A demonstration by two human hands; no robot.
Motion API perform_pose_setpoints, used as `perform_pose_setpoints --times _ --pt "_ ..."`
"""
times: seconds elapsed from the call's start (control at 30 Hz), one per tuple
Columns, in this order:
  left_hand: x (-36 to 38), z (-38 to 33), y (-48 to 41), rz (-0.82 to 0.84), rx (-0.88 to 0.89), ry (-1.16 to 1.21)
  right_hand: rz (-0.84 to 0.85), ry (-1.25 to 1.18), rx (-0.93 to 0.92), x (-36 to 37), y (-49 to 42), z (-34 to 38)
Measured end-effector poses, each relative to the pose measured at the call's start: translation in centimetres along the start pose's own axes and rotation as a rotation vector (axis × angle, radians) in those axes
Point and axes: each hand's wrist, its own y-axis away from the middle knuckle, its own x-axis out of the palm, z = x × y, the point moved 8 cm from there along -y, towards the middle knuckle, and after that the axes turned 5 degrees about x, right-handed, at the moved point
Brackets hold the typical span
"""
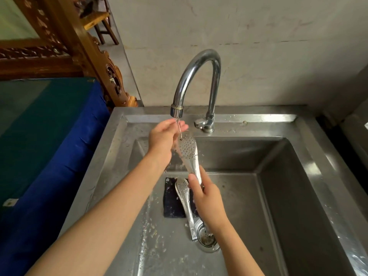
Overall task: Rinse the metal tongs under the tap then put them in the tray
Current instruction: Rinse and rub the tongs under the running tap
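Metal tongs (pixel 189 154) with perforated spoon ends are held over the steel sink (pixel 278 156). My right hand (pixel 207 198) grips their handle; the upper arm points up under the tap (pixel 197 76), the lower arm (pixel 186 204) hangs toward the drain. Water runs from the spout onto the upper perforated end. My left hand (pixel 165 136) is beside that end with straight fingers, touching it in the stream. No tray is in view.
A dark sponge or mat (pixel 171 204) lies on the sink floor next to the drain strainer (pixel 207 236). Bits of food debris dot the basin. A blue-covered table (pixel 49 136) stands left; a bare wall is behind the tap.
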Motion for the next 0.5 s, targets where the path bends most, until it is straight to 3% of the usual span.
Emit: perform_pose_setpoints --times 0.03,0.1,0.17,0.23,0.4,0.5 --pt "-0.3 -0.2 0.0 -0.014 0.078 -0.117 -0.011 -0.024 0.013 -0.2 0.0 0.0" --pt "0.5 1.0 1.1 0.11 0.115 -0.205 -0.012 -0.075 0.044 -0.5 -0.3 0.1" --pt "2.0 3.1 2.5 0.298 -0.011 -0.046 -0.004 -0.133 0.071 -0.7 -0.6 0.4" --pt "3.1 4.1 3.5 0.379 -0.126 0.254 -0.027 -0.154 0.087 -1.0 -0.9 0.5" --pt "3.5 4.2 4.1 0.337 -0.135 0.232 -0.067 -0.11 0.088 -0.7 -1.1 -0.4" --pt "3.3 5.0 3.9 0.185 -0.261 0.149 -0.123 -0.001 0.078 -0.1 -1.4 -0.8"
